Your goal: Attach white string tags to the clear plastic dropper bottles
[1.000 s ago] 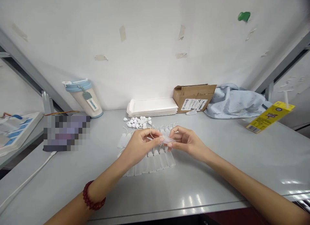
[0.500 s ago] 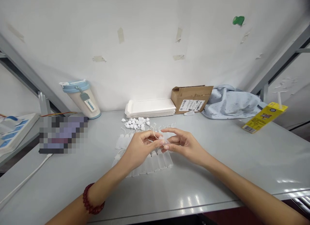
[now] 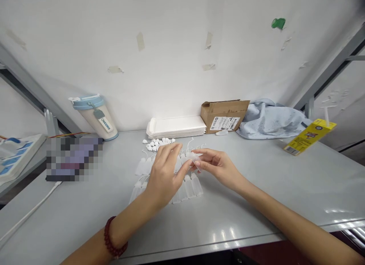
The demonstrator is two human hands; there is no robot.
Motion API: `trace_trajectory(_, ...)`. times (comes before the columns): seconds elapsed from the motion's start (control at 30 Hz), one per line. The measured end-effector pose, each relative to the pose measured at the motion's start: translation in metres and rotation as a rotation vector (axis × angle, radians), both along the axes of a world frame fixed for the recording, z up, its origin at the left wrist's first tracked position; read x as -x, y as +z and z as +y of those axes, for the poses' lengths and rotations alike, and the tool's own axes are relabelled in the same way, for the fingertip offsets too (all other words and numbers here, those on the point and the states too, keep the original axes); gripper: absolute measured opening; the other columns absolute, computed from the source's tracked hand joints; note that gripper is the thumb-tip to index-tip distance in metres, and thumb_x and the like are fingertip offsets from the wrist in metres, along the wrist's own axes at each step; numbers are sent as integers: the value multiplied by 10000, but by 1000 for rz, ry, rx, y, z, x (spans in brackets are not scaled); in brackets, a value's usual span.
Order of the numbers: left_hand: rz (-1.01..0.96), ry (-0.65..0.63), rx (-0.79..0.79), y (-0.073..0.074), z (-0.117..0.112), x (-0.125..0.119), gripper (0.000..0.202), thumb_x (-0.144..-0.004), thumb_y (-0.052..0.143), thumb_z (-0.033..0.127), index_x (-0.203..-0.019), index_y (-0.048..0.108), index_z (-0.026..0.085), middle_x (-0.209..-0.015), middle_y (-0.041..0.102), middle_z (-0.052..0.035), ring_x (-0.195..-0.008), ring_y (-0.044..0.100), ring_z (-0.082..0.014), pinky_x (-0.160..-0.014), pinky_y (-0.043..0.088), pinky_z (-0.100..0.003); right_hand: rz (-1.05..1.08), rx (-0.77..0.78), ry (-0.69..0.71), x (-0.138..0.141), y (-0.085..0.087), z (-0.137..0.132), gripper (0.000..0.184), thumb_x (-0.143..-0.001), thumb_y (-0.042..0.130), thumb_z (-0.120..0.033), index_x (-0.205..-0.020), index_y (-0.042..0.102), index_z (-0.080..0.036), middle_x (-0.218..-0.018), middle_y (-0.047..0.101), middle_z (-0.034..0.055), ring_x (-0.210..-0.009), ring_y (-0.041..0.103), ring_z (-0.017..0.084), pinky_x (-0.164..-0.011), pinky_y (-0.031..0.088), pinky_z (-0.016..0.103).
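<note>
In the head view my right hand [image 3: 219, 164] pinches a small translucent plastic bottle [image 3: 192, 156] between thumb and fingertips; a thin white strand rises near its top. My left hand [image 3: 164, 175] is beside it, fingers stretched upward and apart from the thumb, whose tip is close to the bottle. Whether that thumb touches it I cannot tell. Similar bottles [image 3: 196, 184] lie on the table in two rows beneath my hands, several with thin white strands at their tops. My left hand covers part of both rows. Behind it lies a pile of small white pointed caps [image 3: 155, 144].
A stack of white trays [image 3: 178, 125] and a cardboard box [image 3: 224, 116] stand against the wall, with blue cloth [image 3: 270, 120] alongside. At right leans a yellow drink carton [image 3: 310, 136] with a straw. A tumbler [image 3: 97, 118], blurred device [image 3: 75, 156] and power strip [image 3: 17, 154] are at left.
My left hand has let go of the bottle and its fingers have spread upward. My right hand still holds the bottle, which sits slightly higher. The view has shifted a little.
</note>
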State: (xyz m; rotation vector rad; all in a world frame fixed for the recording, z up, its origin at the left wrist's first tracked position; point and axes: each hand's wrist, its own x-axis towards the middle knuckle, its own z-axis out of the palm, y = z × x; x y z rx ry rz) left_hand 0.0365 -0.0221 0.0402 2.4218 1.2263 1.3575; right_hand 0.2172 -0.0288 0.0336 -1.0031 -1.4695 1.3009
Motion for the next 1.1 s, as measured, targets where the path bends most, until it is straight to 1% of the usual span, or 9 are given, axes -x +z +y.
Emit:
trace_trajectory(0.03,52,-31,-119,-1,0,-1,352,-842,568,287,-1165,537,150,-1142,598,-120,-1077,519,-253,-903,464,-429,11,9,-9,0,0,0,351,-767,659,-340,-1073,606,-176,-754,692,30,-741,657,183,-739,497,353)
trace_trajectory(0.1,178,-102,-239,-3,-1,-3,422,-834,587,281,-1208,493,110,-1173,583,-145,-1127,480,-276,-939,443,-452,38,33,-16,1,0,-1,332,-756,672,-332,-1042,598,-179,-775,691,30,-764,666,187,-740,505,346)
trace_trajectory(0.23,340,-108,-302,-7,-5,-7,426,-825,597,297,-1168,503,63,-1147,601,-167,-1131,472,-325,-900,465,-480,65,40,-26,3,0,-2,277,-742,687,-333,-960,597,-186,-783,684,26,-736,669,181,-683,513,319)
trace_trajectory(0.47,376,-57,-347,-9,-11,-12,339,-840,557,206,-1136,524,43,-1108,626,-168,-1093,507,-314,-856,491,-460,41,57,-78,5,2,-3,292,-681,730,-366,-848,590,-171,-768,676,28,-685,651,164,-649,505,301)
trace_trajectory(0.57,350,-80,-318,-10,-12,-11,330,-841,550,194,-1141,516,62,-1115,624,-154,-1091,506,-304,-855,491,-455,23,57,-75,3,4,-1,286,-695,714,-380,-845,587,-173,-773,681,31,-728,656,176,-687,501,314)
trace_trajectory(0.67,321,-115,-257,-13,-12,-12,318,-835,557,191,-1134,511,93,-1137,609,-138,-1116,484,-295,-883,475,-460,-68,67,8,-7,8,2,277,-708,705,-367,-870,599,-169,-807,678,35,-774,639,169,-701,488,300)
trace_trajectory(0.77,291,-170,-159,-18,-15,-14,324,-817,584,201,-1118,510,106,-1129,599,-129,-1124,466,-284,-907,463,-449,-263,111,146,-23,14,6,263,-727,680,-380,-854,628,-156,-778,663,33,-696,599,138,-647,467,275)
trace_trajectory(0.87,289,-227,-54,-22,-20,-19,306,-810,590,211,-1095,515,124,-1125,591,-111,-1127,453,-272,-917,454,-434,-446,147,216,-35,19,9,262,-743,647,-401,-814,649,-150,-704,640,25,-660,589,136,-581,443,249)
trace_trajectory(1.1,341,-302,125,-24,-28,-23,359,-780,622,222,-1113,520,135,-1136,589,-90,-1130,431,-271,-920,435,-430,-599,205,367,-41,24,10,260,-749,612,-394,-779,660,-140,-668,637,27,-614,606,139,-493,377,214)
